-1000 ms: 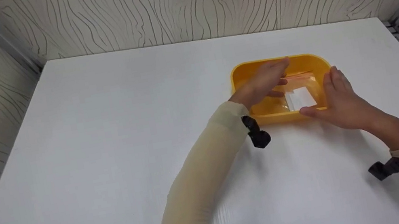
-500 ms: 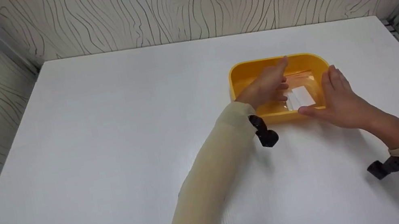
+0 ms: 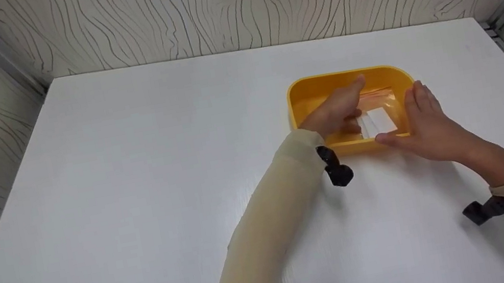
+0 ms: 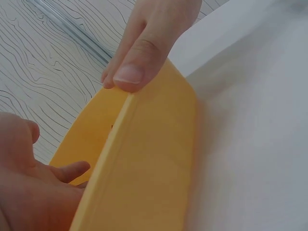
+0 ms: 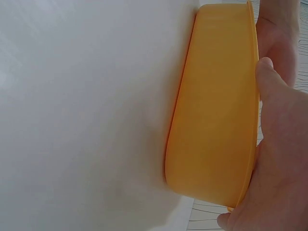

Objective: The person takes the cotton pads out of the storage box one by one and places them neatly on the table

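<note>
A yellow plastic box [image 3: 362, 147] stands on the white table. Within it lie a clear zip bag with a reddish seal strip [image 3: 375, 98] and a white paper piece [image 3: 380, 120]. My left hand [image 3: 337, 108] reaches into the box, its thumb raised and apart from the fingers. Those fingers are beside the bag's left edge; whether they touch it is hard to see. At the front right corner, my right hand [image 3: 431, 130] holds the box, thumb on the front rim and fingers along the right side. In the right wrist view, its thumb [image 5: 269, 77] rests on the rim.
The white table [image 3: 135, 183] extends left and front of the box. Patterned panels [image 3: 228, 5] rise behind it and at both sides. A black wrist camera [image 3: 337, 168] sits on the left sleeve, and another black camera [image 3: 489, 209] on the right.
My left hand has moved slightly right and deeper into the box, and its fingers have drawn in somewhat. The right hand keeps its place on the box corner.
</note>
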A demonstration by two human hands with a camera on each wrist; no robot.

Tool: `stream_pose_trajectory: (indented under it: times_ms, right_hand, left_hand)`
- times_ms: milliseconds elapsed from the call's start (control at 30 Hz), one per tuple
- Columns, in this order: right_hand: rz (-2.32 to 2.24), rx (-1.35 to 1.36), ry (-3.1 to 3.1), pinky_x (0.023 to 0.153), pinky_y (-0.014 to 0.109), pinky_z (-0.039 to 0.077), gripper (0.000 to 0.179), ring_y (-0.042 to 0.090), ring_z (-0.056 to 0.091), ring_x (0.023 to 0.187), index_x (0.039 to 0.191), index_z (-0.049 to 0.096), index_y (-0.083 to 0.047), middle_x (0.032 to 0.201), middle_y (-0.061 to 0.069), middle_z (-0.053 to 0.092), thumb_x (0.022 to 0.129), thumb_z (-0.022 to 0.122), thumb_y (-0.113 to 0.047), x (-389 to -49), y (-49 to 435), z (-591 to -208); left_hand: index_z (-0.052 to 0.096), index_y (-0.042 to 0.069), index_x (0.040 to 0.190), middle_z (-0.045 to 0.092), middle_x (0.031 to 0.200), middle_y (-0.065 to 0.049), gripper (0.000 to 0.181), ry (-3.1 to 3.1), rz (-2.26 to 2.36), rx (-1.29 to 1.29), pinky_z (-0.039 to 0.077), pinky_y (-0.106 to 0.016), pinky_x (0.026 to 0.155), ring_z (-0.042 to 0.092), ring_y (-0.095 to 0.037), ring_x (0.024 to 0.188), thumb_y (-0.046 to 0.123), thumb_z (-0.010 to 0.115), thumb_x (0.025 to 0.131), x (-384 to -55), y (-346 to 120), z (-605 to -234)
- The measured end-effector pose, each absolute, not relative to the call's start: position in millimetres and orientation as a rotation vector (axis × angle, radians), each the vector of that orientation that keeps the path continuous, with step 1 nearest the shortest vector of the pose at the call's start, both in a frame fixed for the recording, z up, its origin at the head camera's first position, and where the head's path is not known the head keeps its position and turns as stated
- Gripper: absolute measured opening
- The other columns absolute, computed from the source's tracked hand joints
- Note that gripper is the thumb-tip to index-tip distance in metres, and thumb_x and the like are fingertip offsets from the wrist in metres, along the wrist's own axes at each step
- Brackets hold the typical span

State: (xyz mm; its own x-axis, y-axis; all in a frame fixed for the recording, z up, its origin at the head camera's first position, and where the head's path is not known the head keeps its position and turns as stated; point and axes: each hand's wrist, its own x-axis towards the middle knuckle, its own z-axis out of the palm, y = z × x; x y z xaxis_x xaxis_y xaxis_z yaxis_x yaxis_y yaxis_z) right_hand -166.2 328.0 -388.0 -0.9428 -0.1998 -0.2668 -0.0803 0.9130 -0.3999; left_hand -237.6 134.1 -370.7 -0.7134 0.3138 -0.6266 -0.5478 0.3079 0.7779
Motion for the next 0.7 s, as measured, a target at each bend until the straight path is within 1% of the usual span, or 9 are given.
stream_pose_trajectory:
  times_ms: [100,133,233,333,400,500,600,700]
  right_hand:
    - [-0.555,-0.202,2.773,0.113,0.073,0.011,0.132,0.048,-0.027,0.147,0.150,-0.022,0.011,0.157,0.027,-0.036,0.089,0.061,-0.071,-166,328,-388]
    - [-0.553,-0.201,2.773,0.113,0.073,0.011,0.132,0.048,-0.027,0.147,0.150,-0.022,0.011,0.157,0.027,-0.036,0.089,0.061,-0.071,-166,328,-388]
    - [-0.548,-0.203,2.774,0.113,0.074,0.012,0.131,0.048,-0.027,0.147,0.150,-0.022,0.012,0.157,0.027,-0.036,0.090,0.061,-0.070,-166,328,-388]
    - [-0.545,-0.216,2.778,0.114,0.073,0.009,0.129,0.048,-0.027,0.146,0.149,-0.021,0.013,0.157,0.028,-0.036,0.091,0.061,-0.068,-166,328,-388]
    - [-0.540,-0.223,2.782,0.115,0.071,0.007,0.128,0.048,-0.027,0.146,0.149,-0.021,0.014,0.156,0.028,-0.036,0.092,0.061,-0.067,-166,329,-389]
    - [-0.533,-0.234,2.785,0.116,0.070,0.004,0.128,0.049,-0.028,0.146,0.148,-0.021,0.015,0.156,0.029,-0.036,0.092,0.061,-0.066,-167,329,-389]
    - [-0.525,-0.233,2.781,0.115,0.070,0.005,0.128,0.050,-0.029,0.145,0.148,-0.021,0.015,0.155,0.030,-0.037,0.092,0.061,-0.066,-167,329,-388]
    - [-0.515,-0.229,2.775,0.115,0.071,0.006,0.128,0.050,-0.029,0.145,0.148,-0.022,0.014,0.155,0.030,-0.037,0.092,0.060,-0.067,-167,328,-387]
  left_hand:
    - [0.047,0.030,0.147,0.060,0.119,-0.005,0.062,1.836,1.514,-0.194,0.053,-0.031,0.088,0.049,-0.024,0.069,0.069,0.041,0.099,-239,136,-372]
    - [0.047,0.030,0.148,0.060,0.121,-0.004,0.062,1.833,1.526,-0.184,0.053,-0.031,0.089,0.051,-0.024,0.072,0.068,0.041,0.099,-240,137,-373]
    - [0.047,0.029,0.148,0.058,0.129,0.000,0.060,1.839,1.564,-0.144,0.051,-0.030,0.095,0.057,-0.020,0.087,0.066,0.042,0.101,-241,139,-375]
    - [0.049,0.025,0.148,0.055,0.138,0.005,0.059,1.837,1.643,-0.122,0.052,-0.030,0.097,0.059,-0.018,0.109,0.062,0.044,0.102,-242,142,-377]
    - [0.051,0.023,0.148,0.055,0.140,0.006,0.058,1.836,1.691,-0.123,0.053,-0.030,0.096,0.059,-0.018,0.114,0.059,0.046,0.103,-241,145,-378]
    - [0.052,0.022,0.147,0.055,0.141,0.007,0.057,1.827,1.739,-0.149,0.054,-0.031,0.096,0.060,-0.018,0.115,0.057,0.050,0.102,-240,148,-379]
    - [0.052,0.024,0.145,0.055,0.140,0.008,0.056,1.827,1.740,-0.176,0.053,-0.031,0.099,0.061,-0.017,0.114,0.058,0.051,0.101,-239,149,-379]
    - [0.053,0.022,0.145,0.056,0.139,0.006,0.057,1.812,1.754,-0.190,0.052,-0.033,0.101,0.062,-0.018,0.111,0.058,0.053,0.100,-240,149,-380]
